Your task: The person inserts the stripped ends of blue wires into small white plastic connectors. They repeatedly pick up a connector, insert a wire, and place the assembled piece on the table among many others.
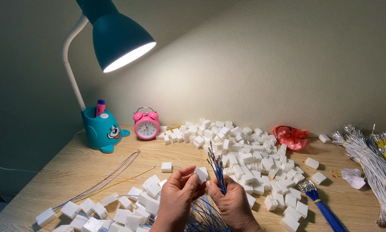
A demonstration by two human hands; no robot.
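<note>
Hiding blue wires' (218, 172) lower ends: right hand (232, 202), frame edge.

Both hands came up from the bottom edge, close together, just in front of the big pile of white blocks (244, 150). The left hand (178, 193) showed its back, with the fingers bent. Its thumb and fingertips pinched one small white block (201, 174), held up off the table (51, 176). The right hand (231, 202) sat right beside it, nearer the pile, and the two hands nearly touched. Its fingers were curled shut around a bunch of blue wires (217, 169) that stood up. Only the hands and wrists showed.
</note>
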